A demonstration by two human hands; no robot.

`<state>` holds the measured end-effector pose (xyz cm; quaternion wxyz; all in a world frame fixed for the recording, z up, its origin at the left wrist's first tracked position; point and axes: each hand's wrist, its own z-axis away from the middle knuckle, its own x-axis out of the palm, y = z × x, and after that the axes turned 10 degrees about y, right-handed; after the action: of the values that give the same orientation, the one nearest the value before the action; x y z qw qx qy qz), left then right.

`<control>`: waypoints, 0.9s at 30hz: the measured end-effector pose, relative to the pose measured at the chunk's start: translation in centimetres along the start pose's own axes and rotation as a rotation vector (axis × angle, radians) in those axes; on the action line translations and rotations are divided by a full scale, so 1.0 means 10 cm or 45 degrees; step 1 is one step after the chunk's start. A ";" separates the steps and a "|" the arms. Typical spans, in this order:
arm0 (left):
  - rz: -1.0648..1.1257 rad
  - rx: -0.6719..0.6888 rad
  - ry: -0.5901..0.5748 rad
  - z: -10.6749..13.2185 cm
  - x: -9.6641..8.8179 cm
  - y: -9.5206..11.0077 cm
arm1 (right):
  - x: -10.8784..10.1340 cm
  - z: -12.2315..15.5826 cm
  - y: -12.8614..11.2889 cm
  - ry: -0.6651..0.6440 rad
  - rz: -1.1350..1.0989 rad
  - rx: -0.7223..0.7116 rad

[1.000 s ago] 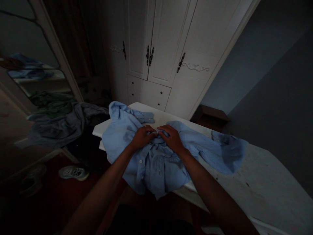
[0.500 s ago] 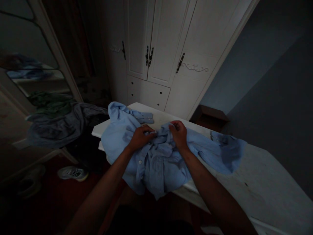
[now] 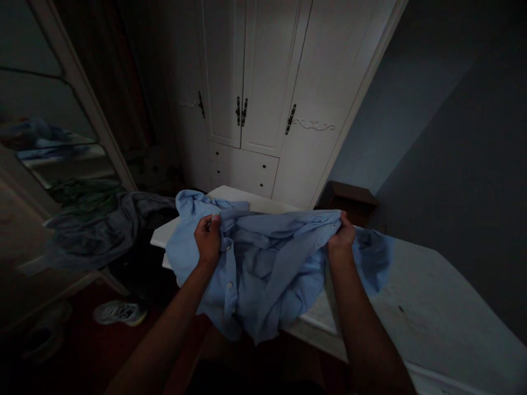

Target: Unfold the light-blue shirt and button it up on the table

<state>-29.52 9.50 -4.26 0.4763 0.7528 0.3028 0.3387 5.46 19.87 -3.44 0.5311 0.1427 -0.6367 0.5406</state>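
A light blue button-up shirt [image 3: 263, 263] lies across the white table, its lower hem hanging over the near edge. My left hand [image 3: 208, 238] pinches the left front edge of the shirt, just above a row of white buttons. Out to the right, my right hand [image 3: 342, 233] grips the other front edge. Between the two hands the cloth is raised and drawn taut, with the front spread apart. One sleeve stretches to the right past my right wrist, and bunched cloth sits at the far left.
The white table [image 3: 432, 307] runs on to the right. Behind it stand a white wardrobe [image 3: 263, 82] and a small brown cabinet [image 3: 352, 197]. At left, grey clothing [image 3: 94, 227] and green clothing [image 3: 84, 195] are heaped before a mirror [image 3: 37, 104]. A shoe [image 3: 119, 312] rests on the red floor.
My hands have moved apart from the middle, left hand leftward and right hand rightward. The shirt's front edges have been pulled open and the cloth between them stretched. The view has shifted slightly.
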 end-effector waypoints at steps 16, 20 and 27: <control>-1.145 0.530 -0.520 -0.62 -0.25 0.95 | 0.16 0.31 -0.11 -0.139 0.114 0.139; -1.216 0.702 -0.746 -0.56 -0.09 0.96 | 0.20 0.39 -0.11 -0.159 0.207 0.109; -1.287 0.846 -1.593 -0.41 0.43 0.73 | 0.11 0.31 -0.15 -0.113 0.183 0.132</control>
<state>-29.27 12.33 4.74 0.4042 0.6760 0.3667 -0.4952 4.50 17.11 -1.27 0.4542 0.1477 -0.6393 0.6027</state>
